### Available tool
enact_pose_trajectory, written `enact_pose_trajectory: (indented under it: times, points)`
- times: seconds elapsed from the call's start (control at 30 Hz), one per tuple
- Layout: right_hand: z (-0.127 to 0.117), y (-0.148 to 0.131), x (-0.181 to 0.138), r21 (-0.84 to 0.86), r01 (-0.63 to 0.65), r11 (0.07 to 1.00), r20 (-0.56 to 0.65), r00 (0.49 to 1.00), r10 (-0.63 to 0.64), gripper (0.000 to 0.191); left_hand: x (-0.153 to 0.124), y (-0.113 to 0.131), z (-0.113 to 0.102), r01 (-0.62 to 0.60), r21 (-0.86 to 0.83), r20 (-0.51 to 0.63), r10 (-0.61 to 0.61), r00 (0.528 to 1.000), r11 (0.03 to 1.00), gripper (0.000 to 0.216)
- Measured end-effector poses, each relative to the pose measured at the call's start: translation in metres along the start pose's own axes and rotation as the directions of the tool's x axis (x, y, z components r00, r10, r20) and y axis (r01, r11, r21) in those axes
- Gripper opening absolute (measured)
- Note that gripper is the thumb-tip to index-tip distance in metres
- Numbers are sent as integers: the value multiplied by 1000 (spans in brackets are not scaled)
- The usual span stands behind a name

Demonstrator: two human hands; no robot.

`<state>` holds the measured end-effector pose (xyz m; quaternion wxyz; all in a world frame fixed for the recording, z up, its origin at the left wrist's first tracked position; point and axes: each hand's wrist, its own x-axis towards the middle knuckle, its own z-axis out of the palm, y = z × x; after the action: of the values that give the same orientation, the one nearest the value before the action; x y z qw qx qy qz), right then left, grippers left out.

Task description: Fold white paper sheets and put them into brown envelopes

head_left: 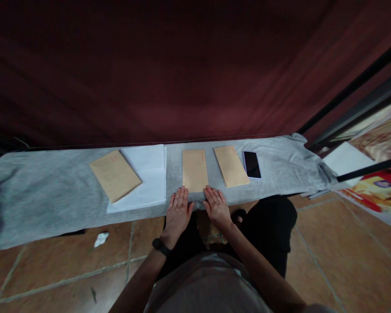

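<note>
A brown paper envelope (194,169) lies flat on the grey cloth straight in front of me. My left hand (178,208) rests palm down at its near left corner, fingers stretched out. Opposite it, my right hand (216,206) lies flat too, its fingertips at the near right corner. Neither hand grips anything. Just to the right is a second group of brown envelopes (231,166), lying at a slant. On the left, another brown envelope or stack (115,174) sits tilted, partly covering white paper sheets (150,178).
A phone (252,164) with a dark screen lies right of the envelopes. Grey cloth (52,187) covers the narrow bench, backed by a dark red curtain (189,87). Black bars (355,82) and a red and yellow printed box (378,195) stand at right. Crumpled white tissue (101,238) is on the tiled floor.
</note>
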<state>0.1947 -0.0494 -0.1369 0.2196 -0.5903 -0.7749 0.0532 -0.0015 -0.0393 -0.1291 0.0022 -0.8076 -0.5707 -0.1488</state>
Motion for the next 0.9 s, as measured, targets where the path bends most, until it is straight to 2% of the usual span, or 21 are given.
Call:
enact_pose_trajectory:
  times: [0.27,0.5,0.9]
  points:
    - [0,0,1,18,-7,1000,-7,1000,7,50,5,4,3,23,-61,-27,-25,999,998,56]
    - [1,2,1,8,1,1000,27,1000,-1,53,16,29,3,-119,-117,77,129,989,986,55]
    - [-1,2,2,-26,4,1000,59,998,-3,51,19,34,4,-122,-55,121,128,984,991,56]
